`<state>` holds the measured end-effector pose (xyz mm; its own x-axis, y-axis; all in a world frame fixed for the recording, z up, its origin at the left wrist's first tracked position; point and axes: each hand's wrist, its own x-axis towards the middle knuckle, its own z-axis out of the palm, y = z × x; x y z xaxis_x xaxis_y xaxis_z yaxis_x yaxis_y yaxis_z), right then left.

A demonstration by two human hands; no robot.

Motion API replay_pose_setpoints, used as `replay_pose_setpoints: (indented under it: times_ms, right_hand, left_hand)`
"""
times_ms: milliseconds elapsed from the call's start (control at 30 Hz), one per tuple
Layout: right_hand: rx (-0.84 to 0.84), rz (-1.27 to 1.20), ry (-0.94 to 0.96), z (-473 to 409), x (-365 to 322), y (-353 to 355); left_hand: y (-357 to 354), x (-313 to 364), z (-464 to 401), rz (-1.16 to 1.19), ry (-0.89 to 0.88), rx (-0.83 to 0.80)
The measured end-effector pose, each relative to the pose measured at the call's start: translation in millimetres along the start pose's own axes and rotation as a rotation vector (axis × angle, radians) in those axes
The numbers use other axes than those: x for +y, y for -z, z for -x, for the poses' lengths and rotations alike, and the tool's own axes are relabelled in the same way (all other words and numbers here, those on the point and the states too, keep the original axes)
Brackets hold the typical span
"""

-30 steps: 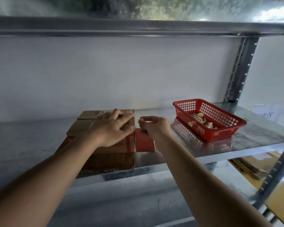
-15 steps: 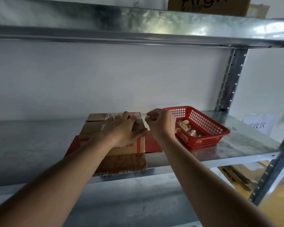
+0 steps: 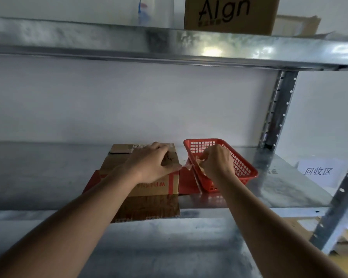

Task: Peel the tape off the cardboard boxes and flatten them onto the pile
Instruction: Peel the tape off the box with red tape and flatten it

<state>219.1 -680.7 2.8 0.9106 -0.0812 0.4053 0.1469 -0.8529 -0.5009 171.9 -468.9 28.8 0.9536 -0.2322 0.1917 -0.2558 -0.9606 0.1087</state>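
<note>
Right hand (image 3: 215,163) pinched a clear tape strip (image 3: 188,167) over the red basket (image 3: 243,169), strip running back to the box edge. Left hand (image 3: 153,164) lay flat, fingers spread, pressing the flattened cardboard box (image 3: 155,187) on the shelf (image 3: 48,177). Tape looked thin, sticky, tear-prone: grip near the stuck end. Cardboard light, stiff.

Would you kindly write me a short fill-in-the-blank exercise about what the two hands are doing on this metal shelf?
1. The left hand rests on top of the flattened brown ____ box.
2. The right hand pinches a strip of clear tape over the ____ plastic basket.
3. The basket sits to the ____ of the box on the grey metal shelf.
4. The brown carton on the upper shelf reads ____.

Missing words: cardboard; red; right; Align
</note>
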Motion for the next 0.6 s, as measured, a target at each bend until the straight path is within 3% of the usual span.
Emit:
replay_pose_setpoints:
  times_ms: [233, 400, 500, 600]
  right_hand:
    - [0.017, -0.018, 0.034, -6, 0, 8]
    - [0.086, -0.121, 0.227, -1, -21, 7]
    - [0.013, -0.189, 0.334, -1, -39, -2]
    - [-0.151, -0.208, 0.254, -8, -54, -13]
  left_hand:
    - [12, -6, 15, -0.043, 0.085, 0.011]
    - [18, -27, 29, -0.091, 0.199, 0.000]
    - [20, -48, 40, -0.127, 0.265, 0.020]
    - [18, -69, 52, -0.081, 0.381, 0.021]
